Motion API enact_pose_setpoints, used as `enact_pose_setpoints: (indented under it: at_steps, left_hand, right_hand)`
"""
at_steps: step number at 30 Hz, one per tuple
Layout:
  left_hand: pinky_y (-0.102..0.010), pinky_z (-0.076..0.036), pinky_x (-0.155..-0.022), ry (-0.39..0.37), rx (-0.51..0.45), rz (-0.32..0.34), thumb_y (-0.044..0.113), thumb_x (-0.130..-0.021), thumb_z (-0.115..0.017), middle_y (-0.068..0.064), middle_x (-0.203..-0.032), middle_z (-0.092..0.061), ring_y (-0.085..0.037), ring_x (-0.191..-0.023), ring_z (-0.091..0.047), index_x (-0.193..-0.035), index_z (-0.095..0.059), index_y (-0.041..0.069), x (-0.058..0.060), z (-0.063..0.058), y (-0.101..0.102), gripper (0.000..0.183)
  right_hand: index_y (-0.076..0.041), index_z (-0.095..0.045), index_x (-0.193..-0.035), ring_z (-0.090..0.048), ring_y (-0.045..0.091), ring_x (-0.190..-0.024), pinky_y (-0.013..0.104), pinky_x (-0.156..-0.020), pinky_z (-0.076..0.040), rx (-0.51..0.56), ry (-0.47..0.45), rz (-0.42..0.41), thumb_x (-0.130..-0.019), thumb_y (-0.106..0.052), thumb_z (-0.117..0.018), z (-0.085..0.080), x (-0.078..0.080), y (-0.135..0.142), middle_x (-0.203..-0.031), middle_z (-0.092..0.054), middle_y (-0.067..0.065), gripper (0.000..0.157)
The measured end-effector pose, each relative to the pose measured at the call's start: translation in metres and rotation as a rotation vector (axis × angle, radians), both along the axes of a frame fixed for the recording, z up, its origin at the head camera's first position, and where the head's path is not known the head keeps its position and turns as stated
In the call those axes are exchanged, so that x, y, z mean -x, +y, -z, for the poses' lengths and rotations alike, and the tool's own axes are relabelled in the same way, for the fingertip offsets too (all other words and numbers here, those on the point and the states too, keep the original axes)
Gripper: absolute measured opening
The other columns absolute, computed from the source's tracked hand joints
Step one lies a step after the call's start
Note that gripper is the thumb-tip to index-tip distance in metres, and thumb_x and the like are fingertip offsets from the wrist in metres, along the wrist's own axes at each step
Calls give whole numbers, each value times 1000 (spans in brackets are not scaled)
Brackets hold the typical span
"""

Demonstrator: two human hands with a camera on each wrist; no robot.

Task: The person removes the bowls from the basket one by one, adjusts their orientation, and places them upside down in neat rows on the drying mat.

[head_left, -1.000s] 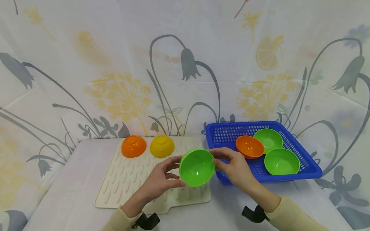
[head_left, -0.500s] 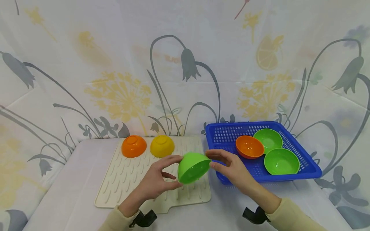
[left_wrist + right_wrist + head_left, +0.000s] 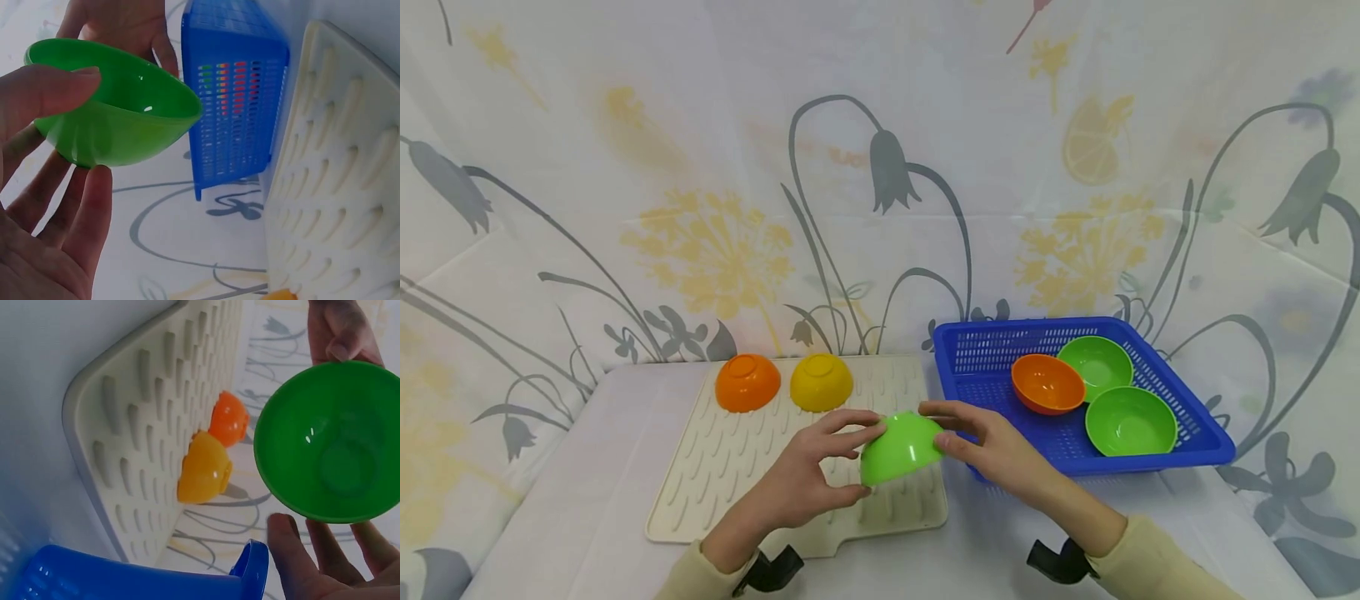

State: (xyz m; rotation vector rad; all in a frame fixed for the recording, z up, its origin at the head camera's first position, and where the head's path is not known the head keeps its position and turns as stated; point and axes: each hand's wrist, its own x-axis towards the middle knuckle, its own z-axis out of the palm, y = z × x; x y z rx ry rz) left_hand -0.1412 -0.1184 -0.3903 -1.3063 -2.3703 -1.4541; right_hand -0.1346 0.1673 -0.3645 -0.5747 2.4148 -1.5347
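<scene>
Two grips hold one green bowl: the left hand spans it from rim to base, the right hand pinches its rim. It is tilted, mouth downward, above the right part of the ridged mat. An upturned orange bowl and yellow bowl sit apart along the mat's far edge; exposed ridges reach its near edge. Just past its right edge lies the blue basket.
</scene>
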Motion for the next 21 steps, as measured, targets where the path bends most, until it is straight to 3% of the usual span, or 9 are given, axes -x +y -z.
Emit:
enact_pose_setpoints:
  at_steps: [5,9,16,21]
  left_hand:
    - [-38,-55,-91,35,7,-5,5,-75,-87,-1,-141,-53,-24,-127,-51,-140,-60,16,-1,-1,0,71]
    - [-41,-54,-92,0,-33,-22,10,-73,-89,-2,-141,-55,-23,-127,-53,-141,-58,14,0,2,-2,75]
    - [-43,-53,-93,-257,-129,-85,13,-75,-88,-1,-141,-56,-23,-126,-54,-143,-55,19,5,3,-6,76]
    - [-46,-51,-96,-418,-142,7,23,-77,-88,-6,-144,-53,-25,-128,-53,-147,-49,14,12,8,-10,81]
  right_hand:
    - [-13,-48,-148,-48,41,-131,51,-99,-49,30,-72,-63,-103,-36,-54,1,0,-1,-146,-50,11,51]
    - [-11,-47,-149,-49,40,-130,47,-98,-50,85,-109,-71,-103,-34,-53,2,0,1,-147,-49,14,51]
    - [-7,-44,-149,-49,41,-130,45,-99,-50,152,-117,-81,-103,-32,-55,5,-1,3,-148,-47,17,54]
    - [-2,-42,-150,-43,43,-135,49,-105,-44,226,-102,-135,-102,-30,-56,11,-2,1,-150,-44,20,57]
